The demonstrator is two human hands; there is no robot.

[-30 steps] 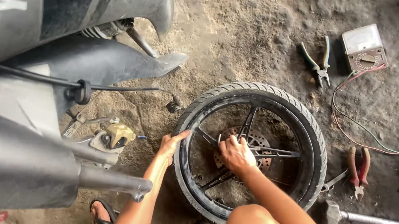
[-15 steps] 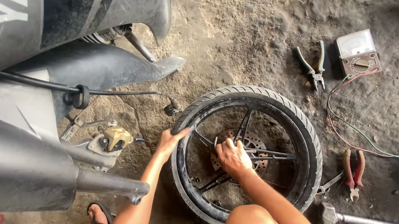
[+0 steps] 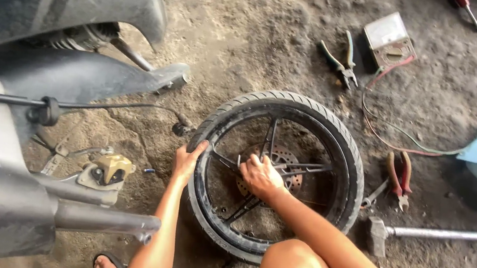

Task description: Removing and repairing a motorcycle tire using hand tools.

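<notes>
Black ribbed tyre (image 3: 313,109) (dusty), red-handled pliers (image 3: 399,177), gold brake caliper (image 3: 110,168).

Matt rubber tyre (image 3: 335,127), rough dirt floor (image 3: 262,35)
</notes>
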